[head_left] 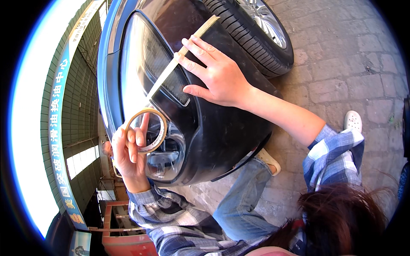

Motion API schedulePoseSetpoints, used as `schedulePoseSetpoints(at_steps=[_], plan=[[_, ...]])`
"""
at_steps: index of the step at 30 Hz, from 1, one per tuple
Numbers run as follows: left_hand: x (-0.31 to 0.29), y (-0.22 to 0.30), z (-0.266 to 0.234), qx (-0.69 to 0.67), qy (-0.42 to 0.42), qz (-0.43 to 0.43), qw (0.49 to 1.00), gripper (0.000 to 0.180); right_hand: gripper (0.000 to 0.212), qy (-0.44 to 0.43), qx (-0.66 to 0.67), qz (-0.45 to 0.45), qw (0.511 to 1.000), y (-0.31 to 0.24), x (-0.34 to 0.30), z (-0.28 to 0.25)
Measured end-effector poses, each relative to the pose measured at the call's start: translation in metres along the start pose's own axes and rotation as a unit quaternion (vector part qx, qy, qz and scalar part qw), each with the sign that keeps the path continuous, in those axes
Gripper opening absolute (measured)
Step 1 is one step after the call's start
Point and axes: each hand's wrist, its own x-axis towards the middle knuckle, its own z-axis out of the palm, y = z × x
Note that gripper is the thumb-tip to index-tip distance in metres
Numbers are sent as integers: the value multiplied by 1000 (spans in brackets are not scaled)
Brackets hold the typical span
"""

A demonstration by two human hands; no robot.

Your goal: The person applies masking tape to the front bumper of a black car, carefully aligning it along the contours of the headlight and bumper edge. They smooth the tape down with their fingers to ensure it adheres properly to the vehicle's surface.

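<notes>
My left hand [131, 147] holds a roll of masking tape [163, 135], with fingers through and around its ring. From the roll a pale tape strip [164, 77] runs up to the right across the headlight [136, 64] of a black car, ending near the front wheel. Over the upper part of that strip lies my right hand [218, 79], fingers stretched out and their tips on the tape, thumb apart over the black bodywork. Behind the roll, the lower lamp [164, 160] shows through clear plastic. Whether the strip's middle sticks to the surface I cannot tell.
The dark bumper [232, 128] curves below my right forearm. Beyond it are the tyre [245, 45] and paving stones [333, 89]. A green-walled building with a long blue sign [57, 128] and a red frame [113, 243] stand left. Another person [106, 148] is partly visible behind the car.
</notes>
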Motion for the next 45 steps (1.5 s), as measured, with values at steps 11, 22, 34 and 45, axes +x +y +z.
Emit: schedulePoseSetpoints(at_steps=[11, 22, 34, 45], plan=[[-13, 2, 3, 12, 24, 5, 1000, 38, 38, 56, 107, 1, 993, 4, 1, -9], [-20, 1, -16, 36, 4, 12, 999, 40, 11, 3, -21, -85, 996, 66, 49, -28], [-16, 1, -12, 25, -28, 29, 999, 36, 13, -29, -46, -199, 978, 60, 69, -28], [-13, 3, -13, 14, -19, 42, 999, 36, 14, -87, -66, -208, 972, 32, 81, -18]])
